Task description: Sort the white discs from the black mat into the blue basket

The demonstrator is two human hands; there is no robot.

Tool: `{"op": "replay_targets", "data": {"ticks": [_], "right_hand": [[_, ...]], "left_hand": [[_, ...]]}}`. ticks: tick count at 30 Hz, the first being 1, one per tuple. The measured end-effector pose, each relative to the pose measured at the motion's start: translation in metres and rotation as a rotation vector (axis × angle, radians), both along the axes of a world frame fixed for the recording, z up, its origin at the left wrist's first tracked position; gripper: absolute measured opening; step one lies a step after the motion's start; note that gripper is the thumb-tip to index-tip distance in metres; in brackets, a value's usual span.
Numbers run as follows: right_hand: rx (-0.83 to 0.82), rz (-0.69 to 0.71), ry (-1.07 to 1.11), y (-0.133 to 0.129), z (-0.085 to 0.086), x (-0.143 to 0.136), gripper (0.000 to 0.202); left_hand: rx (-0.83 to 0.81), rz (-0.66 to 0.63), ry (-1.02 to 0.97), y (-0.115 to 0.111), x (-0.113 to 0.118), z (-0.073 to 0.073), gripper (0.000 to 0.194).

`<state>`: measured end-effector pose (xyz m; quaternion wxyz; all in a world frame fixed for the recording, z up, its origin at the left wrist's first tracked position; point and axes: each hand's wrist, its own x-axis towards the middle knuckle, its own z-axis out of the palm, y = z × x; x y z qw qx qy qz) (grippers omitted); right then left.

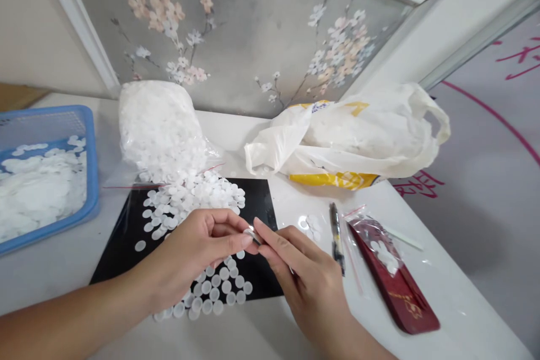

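Note:
My left hand (217, 239) is closed, pinching a small white plastic disc (248, 232) between thumb and fingertips. My right hand (301, 267) meets it from the right, its fingers closed round a thin metal tool (256, 239) whose tip touches or nearly touches the disc. Most of that tool is hidden by the fingers, so its exact kind cannot be made out. Beneath both hands lies a black mat (122, 247). Translucent white discs (215, 281) are scattered over its near side, and a heap of the same discs (206, 194) covers its far side.
Behind the heap stands an open clear bag full of discs (158, 124). A blue basket (90, 180) with more discs is at the left. A white and yellow plastic bag (350, 140) lies at the back right. Rightward are a pen (336, 236) and a dark red case (400, 292) under a small zip bag (371, 230).

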<state>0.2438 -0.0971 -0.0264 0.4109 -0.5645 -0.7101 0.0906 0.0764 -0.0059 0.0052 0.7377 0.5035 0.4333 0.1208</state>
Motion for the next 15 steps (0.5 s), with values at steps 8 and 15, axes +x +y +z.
{"op": "replay_targets", "data": {"ticks": [8, 15], "right_hand": [[0.000, -0.003, 0.004, 0.0000, 0.0009, -0.0004, 0.034], [-0.017, 0.007, 0.038, -0.0010, 0.0020, 0.0001, 0.038]], "left_hand": [[0.005, 0.003, -0.006, -0.0005, 0.0003, -0.0009, 0.021], [0.013, -0.031, -0.014, 0.0003, -0.0020, -0.0031, 0.024]]}}
